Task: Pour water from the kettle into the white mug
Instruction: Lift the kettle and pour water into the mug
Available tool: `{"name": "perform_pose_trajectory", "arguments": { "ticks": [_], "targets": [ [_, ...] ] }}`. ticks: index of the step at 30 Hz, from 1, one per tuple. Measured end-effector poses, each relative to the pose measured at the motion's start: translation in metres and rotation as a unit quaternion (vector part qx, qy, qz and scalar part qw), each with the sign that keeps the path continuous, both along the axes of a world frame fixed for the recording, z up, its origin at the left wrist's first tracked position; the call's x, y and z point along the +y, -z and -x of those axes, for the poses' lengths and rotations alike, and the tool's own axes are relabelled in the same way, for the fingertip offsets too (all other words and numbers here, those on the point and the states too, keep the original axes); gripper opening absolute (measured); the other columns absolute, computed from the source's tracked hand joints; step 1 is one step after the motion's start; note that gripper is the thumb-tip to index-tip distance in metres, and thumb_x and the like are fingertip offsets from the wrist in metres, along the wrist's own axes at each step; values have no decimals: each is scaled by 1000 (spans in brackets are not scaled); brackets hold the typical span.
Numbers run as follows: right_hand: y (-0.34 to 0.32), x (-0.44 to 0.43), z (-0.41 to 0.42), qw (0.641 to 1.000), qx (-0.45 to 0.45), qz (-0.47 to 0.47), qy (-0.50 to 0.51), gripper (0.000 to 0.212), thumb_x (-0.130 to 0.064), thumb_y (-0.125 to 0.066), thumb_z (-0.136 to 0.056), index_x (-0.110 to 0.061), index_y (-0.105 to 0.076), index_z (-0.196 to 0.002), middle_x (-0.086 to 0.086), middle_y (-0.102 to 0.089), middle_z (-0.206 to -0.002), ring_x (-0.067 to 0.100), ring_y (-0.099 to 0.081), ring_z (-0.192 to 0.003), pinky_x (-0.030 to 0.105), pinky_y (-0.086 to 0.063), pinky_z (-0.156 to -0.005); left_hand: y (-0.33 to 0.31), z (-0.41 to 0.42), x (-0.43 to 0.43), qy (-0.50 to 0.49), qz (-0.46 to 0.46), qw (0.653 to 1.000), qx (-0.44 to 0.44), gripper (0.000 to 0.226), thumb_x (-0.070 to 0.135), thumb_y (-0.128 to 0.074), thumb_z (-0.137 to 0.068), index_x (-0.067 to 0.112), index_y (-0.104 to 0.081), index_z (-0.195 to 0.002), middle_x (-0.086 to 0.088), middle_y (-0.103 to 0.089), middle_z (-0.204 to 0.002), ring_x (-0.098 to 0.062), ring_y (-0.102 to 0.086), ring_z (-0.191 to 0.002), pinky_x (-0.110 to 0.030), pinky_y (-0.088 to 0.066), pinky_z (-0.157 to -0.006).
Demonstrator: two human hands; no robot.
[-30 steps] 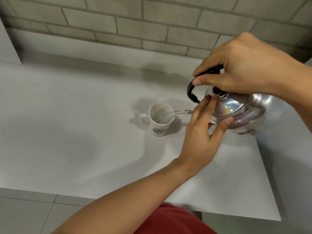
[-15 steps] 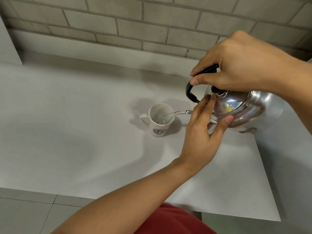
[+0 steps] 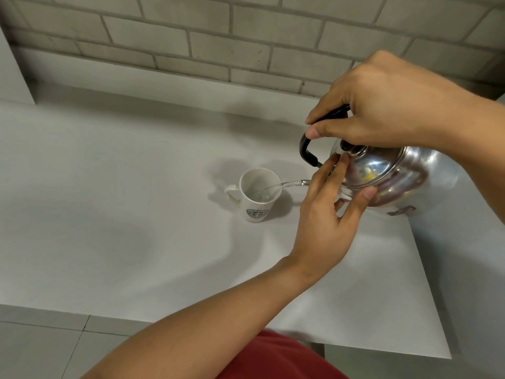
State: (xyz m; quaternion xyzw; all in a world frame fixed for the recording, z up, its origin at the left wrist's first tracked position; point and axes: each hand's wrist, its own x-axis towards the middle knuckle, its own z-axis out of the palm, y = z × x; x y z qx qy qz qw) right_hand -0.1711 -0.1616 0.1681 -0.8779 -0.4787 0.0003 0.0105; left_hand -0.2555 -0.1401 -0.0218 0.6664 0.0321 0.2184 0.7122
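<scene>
A shiny steel kettle (image 3: 393, 179) hangs tilted to the left above the table, right of the white mug (image 3: 258, 194). My right hand (image 3: 382, 110) grips its black handle from above. My left hand (image 3: 326, 217) rests flat against the lid, fingers spread, pressing it in place. A thin clear stream of water (image 3: 289, 184) arcs from the spout, which my left hand hides, into the mug. The mug stands upright with its handle to the left and a round dark logo on its front. Some water lies in its bottom.
The white table (image 3: 109, 214) ends at a front edge near me and a right edge under the kettle. A grey brick wall (image 3: 218, 36) runs along the back. Tiled floor shows at the lower left.
The kettle and both hands hold almost the same place, tilted a touch more. Water keeps streaming into the mug.
</scene>
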Motion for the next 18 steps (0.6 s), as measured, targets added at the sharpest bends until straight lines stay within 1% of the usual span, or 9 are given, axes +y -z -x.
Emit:
{"name": "perform_pose_trajectory", "arguments": {
  "ticks": [5, 8, 12, 13, 15, 17, 18],
  "targets": [
    [1, -1, -2, 1000, -5, -2, -1, 35, -59, -60, -89, -37, -81, -106, -5, -81, -84, 22, -71, -86, 47, -59, -75, 1, 0, -1, 7, 5, 1000, 7, 59, 31, -68, -102, 28, -43, -155, 12, -39, -161, 1, -33, -151, -38, -56, -106],
    [2, -2, -4, 1000, -6, -4, -4, 37, -60, -58, -88, -37, -81, -105, -5, -81, -86, 22, -72, -87, 47, -60, -75, 1, -1, -2, 3, 1, 1000, 1, 58, 31, -68, -102, 28, -43, -155, 10, -40, -161, 0, -34, -151, -32, -53, -107],
    [2, -3, -6, 1000, -9, -9, -5, 31, -57, -63, -90, -36, -81, -105, -3, -81, -85, 24, -71, -87, 48, -60, -74, 1, -2, -1, 4, 2, 1000, -4, 58, 29, -68, -102, 27, -44, -155, 8, -40, -161, 1, -33, -150, -35, -55, -106],
    [2, -2, -7, 1000, -10, -10, -7, 29, -55, -65, -91, -35, -82, -104, -3, -81, -85, 25, -71, -86, 48, -60, -74, 0, -2, -1, 2, 2, 1000, -7, 58, 29, -69, -102, 26, -44, -155, 7, -40, -162, 0, -34, -150, -32, -54, -107],
    [2, -2, -7, 1000, -16, -12, -14, 26, -52, -68, -92, -34, -82, -104, -3, -81, -84, 24, -71, -82, 48, -60, -71, -1, -3, 0, -3, -1, 1000, -13, 58, 26, -69, -102, 23, -45, -155, 2, -41, -162, -1, -35, -150, -19, -50, -106],
    [2, -2, -7, 1000, -20, -14, -17, 25, -51, -69, -92, -33, -83, -104, -4, -80, -83, 24, -70, -80, 48, -60, -70, -2, -3, 0, -11, -12, 1000, -20, 58, 24, -69, -102, 19, -45, -155, -2, -42, -161, -5, -36, -150, -5, -42, -103],
    [2, -2, -7, 1000, -20, -15, -16, 25, -51, -69, -92, -34, -83, -104, -4, -79, -82, 24, -70, -80, 48, -60, -69, -3, -3, 0, -14, -15, 1000, -22, 58, 23, -69, -102, 18, -45, -155, -3, -43, -161, -5, -36, -150, -1, -39, -101]
  ]
}}
